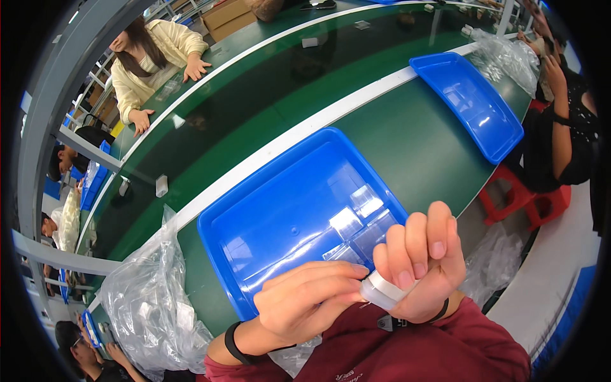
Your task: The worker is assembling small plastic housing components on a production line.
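A small white, partly translucent plastic box (380, 291) is held close in front of my chest. My right hand (423, 264) is closed around it, fingers curled over its top. From the other side, my left hand (309, 299) pinches at the box's left end; the exact grip of its thumb is partly hidden. Just beyond both hands lies a blue tray (261, 210). Several clear, flat plastic pieces (366, 200) rest in its right part, some behind my right hand.
A clear plastic bag (149, 312) of small parts lies left of the tray. Another blue tray (471, 108) stands at the right, near a seated co-worker (560, 134). Across the dark green belt (254, 121), holding a few small boxes (161, 186), sits another person (153, 70).
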{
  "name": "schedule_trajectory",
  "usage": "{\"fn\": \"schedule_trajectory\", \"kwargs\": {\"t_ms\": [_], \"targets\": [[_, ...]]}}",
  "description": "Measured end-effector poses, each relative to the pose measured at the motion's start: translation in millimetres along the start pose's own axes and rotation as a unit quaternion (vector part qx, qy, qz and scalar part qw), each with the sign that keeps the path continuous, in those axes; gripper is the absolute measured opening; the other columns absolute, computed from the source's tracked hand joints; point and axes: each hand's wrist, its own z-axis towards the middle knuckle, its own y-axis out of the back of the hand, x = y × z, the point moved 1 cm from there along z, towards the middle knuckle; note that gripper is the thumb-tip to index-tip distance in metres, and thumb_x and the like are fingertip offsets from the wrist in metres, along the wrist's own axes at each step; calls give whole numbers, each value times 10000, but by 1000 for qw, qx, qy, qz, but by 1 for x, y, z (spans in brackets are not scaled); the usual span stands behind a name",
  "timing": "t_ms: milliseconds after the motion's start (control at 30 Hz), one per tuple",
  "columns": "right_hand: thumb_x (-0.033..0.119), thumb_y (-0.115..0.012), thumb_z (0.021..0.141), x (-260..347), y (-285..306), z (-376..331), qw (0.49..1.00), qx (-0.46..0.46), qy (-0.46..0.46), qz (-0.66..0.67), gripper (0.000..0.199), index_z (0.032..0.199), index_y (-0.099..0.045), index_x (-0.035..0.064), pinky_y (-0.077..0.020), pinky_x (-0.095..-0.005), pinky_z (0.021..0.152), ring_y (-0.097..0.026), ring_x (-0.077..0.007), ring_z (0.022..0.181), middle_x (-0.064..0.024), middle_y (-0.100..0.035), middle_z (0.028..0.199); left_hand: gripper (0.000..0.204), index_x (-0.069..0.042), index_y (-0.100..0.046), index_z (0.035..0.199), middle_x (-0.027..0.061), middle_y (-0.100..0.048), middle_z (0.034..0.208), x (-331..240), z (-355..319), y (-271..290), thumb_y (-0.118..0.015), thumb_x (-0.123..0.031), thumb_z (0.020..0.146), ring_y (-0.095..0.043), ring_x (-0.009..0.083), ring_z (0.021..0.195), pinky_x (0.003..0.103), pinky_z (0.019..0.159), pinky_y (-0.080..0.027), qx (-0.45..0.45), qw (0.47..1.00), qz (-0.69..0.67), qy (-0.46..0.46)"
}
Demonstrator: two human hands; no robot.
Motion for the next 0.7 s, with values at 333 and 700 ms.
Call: {"fn": "schedule_trajectory", "kwargs": {"t_ms": [333,700], "targets": [[258,-264,1022,-2,0,-4,994,81,-10,-74,299,803,-376,88,-425,-346,577,-487,-204,570,-67,-434,646,267,33,-637,875,157,-668,844,-2,-8,4,-728,104,635,-683,271,760,308,652,-565,-4,995,67,-75],[280,-216,1023,-5,-10,-6,1000,-5,-11,-3,317,805,-365,104,-425,-374,589,-486,-206,566,-60,-420,636,242,9,-627,906,163,-656,907,-1,-6,10,-705,87,691,-676,309,785,342,654,-569,19,990,47,-134]]}}
